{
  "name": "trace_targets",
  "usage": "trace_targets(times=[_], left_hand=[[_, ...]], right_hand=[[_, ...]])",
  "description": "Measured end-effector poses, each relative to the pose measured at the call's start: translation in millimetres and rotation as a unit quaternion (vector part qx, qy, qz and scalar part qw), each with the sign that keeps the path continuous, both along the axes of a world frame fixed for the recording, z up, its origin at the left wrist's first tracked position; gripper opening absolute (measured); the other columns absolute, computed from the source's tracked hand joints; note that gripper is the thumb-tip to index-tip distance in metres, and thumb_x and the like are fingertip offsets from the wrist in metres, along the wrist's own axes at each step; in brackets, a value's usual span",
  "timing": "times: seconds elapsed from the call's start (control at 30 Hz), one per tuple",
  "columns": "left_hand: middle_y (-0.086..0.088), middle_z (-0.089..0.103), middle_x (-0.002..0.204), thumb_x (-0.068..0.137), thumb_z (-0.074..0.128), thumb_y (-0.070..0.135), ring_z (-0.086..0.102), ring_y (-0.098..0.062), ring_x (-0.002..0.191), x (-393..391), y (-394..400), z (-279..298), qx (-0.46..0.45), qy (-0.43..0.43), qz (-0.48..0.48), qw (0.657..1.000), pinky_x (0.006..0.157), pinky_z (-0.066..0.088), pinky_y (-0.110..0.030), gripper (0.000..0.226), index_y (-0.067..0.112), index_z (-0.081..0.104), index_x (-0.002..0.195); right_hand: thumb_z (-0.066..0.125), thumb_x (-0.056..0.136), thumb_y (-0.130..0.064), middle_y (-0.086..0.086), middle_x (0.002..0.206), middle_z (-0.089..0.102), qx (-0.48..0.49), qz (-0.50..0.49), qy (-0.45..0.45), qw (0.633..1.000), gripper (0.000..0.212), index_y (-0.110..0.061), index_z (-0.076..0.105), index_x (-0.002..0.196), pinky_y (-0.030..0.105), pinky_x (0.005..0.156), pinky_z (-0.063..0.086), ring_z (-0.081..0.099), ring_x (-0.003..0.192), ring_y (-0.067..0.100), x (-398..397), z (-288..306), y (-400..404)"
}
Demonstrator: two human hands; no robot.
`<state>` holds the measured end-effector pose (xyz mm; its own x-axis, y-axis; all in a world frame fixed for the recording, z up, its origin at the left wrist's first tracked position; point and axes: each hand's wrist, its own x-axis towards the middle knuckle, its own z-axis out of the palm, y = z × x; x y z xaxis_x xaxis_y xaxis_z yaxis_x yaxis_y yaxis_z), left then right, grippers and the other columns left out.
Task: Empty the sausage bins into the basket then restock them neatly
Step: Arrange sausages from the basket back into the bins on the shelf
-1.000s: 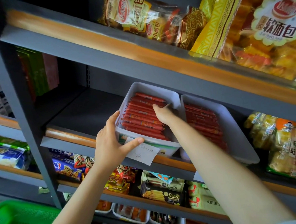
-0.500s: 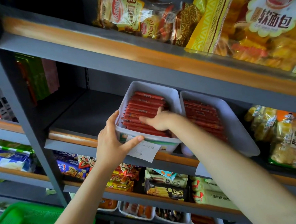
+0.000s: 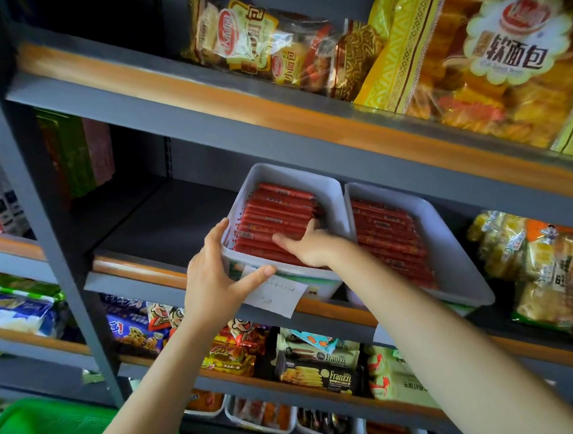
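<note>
Two white bins stand side by side on the middle shelf. The left bin (image 3: 330,188) is tilted forward and filled with a neat row of red sausages (image 3: 278,210). My left hand (image 3: 215,283) grips its front left corner, thumb across the front wall above a paper label (image 3: 276,297). My right hand (image 3: 310,245) lies flat on the sausages inside that bin, fingers spread. The right bin (image 3: 460,274) holds more red sausages (image 3: 389,238). The green basket (image 3: 47,431) shows at the bottom left.
A grey shelf board (image 3: 152,223) stretches left of the bins. Bread bags (image 3: 470,68) fill the shelf above. Snack packs (image 3: 319,364) and small trays (image 3: 262,417) sit on the shelves below. Yellow packets (image 3: 540,270) lie right of the bins.
My right hand slid from the bin's right rim down onto the sausages and toward the front. The left hand kept its hold on the bin corner.
</note>
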<state>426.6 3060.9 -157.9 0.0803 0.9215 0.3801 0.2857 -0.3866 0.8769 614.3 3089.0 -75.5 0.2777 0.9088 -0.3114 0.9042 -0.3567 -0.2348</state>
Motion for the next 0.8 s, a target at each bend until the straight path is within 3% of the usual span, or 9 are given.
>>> trace_targets(times=[0.1, 0.17, 0.27, 0.43, 0.6, 0.7, 0.8], left_hand=[[0.012, 0.058, 0.123, 0.060, 0.069, 0.083, 0.059, -0.018, 0.111, -0.6, 0.7, -0.5, 0.004, 0.002, 0.001, 1.000, 0.092, 0.054, -0.050, 0.105, 0.043, 0.022, 0.144], [0.011, 0.060, 0.123, 0.060, 0.070, 0.083, 0.061, -0.020, 0.108, -0.8, 1.5, -0.8, 0.004, 0.003, 0.000, 1.000, 0.090, 0.054, -0.050, 0.105, 0.043, 0.022, 0.144], [0.010, 0.059, 0.125, 0.060, 0.070, 0.083, 0.060, -0.019, 0.113, -0.9, 2.2, -1.7, 0.001, -0.001, -0.005, 1.000, 0.092, 0.054, -0.050, 0.104, 0.044, 0.022, 0.144], [0.011, 0.060, 0.125, 0.060, 0.070, 0.084, 0.060, -0.017, 0.114, -1.9, 1.6, -1.2, -0.003, -0.003, -0.010, 1.000, 0.092, 0.054, -0.048, 0.105, 0.043, 0.022, 0.144], [0.010, 0.060, 0.126, 0.060, 0.070, 0.083, 0.058, -0.015, 0.118, -1.1, 0.5, 0.3, 0.000, -0.004, -0.008, 1.000, 0.095, 0.053, -0.048, 0.106, 0.040, 0.024, 0.145], [0.011, 0.061, 0.125, 0.060, 0.071, 0.082, 0.059, -0.013, 0.117, -0.5, 0.1, 2.4, 0.005, -0.010, -0.009, 1.000, 0.095, 0.054, -0.047, 0.106, 0.038, 0.025, 0.145], [0.010, 0.061, 0.125, 0.060, 0.071, 0.082, 0.059, -0.013, 0.117, -0.9, 0.1, 1.8, 0.001, -0.009, -0.009, 1.000, 0.094, 0.054, -0.047, 0.106, 0.038, 0.025, 0.145]], right_hand=[[0.029, 0.083, -0.083, 0.015, 0.164, 0.005, -0.029, -0.002, 0.026, 0.999, 0.112, -0.006, -0.013, 0.154, 0.045, 0.119, 0.021, 0.022, 0.147, 0.034, -2.2, -0.7, 5.6], [0.028, 0.085, -0.081, 0.014, 0.164, 0.007, -0.023, -0.020, 0.053, 0.998, 0.110, -0.004, -0.010, 0.154, 0.044, 0.120, 0.020, 0.021, 0.147, 0.033, -0.9, 3.4, 5.1], [0.026, 0.090, -0.076, 0.011, 0.163, 0.011, 0.004, -0.020, 0.088, 0.996, 0.100, -0.005, -0.001, 0.155, 0.039, 0.118, 0.023, 0.024, 0.146, 0.030, 1.4, 9.2, 3.3], [0.028, 0.085, -0.081, 0.014, 0.163, 0.012, -0.022, -0.015, 0.030, 0.999, 0.107, -0.005, 0.001, 0.156, 0.044, 0.118, 0.024, 0.025, 0.146, 0.033, -3.6, 5.7, 9.0], [0.035, 0.087, -0.077, 0.009, 0.159, 0.026, 0.035, -0.023, 0.106, 0.994, 0.096, -0.012, 0.018, 0.155, 0.045, 0.116, 0.030, 0.034, 0.141, 0.029, -6.8, -0.5, 5.6], [0.033, 0.092, -0.071, 0.007, 0.160, 0.023, 0.031, -0.018, 0.114, 0.993, 0.092, -0.008, 0.012, 0.155, 0.040, 0.118, 0.026, 0.031, 0.144, 0.028, -1.0, 3.8, 4.1], [0.030, 0.088, -0.077, 0.012, 0.162, 0.018, -0.010, -0.022, 0.063, 0.998, 0.101, -0.006, 0.006, 0.156, 0.044, 0.118, 0.025, 0.028, 0.145, 0.031, -0.4, 7.1, 5.0]])
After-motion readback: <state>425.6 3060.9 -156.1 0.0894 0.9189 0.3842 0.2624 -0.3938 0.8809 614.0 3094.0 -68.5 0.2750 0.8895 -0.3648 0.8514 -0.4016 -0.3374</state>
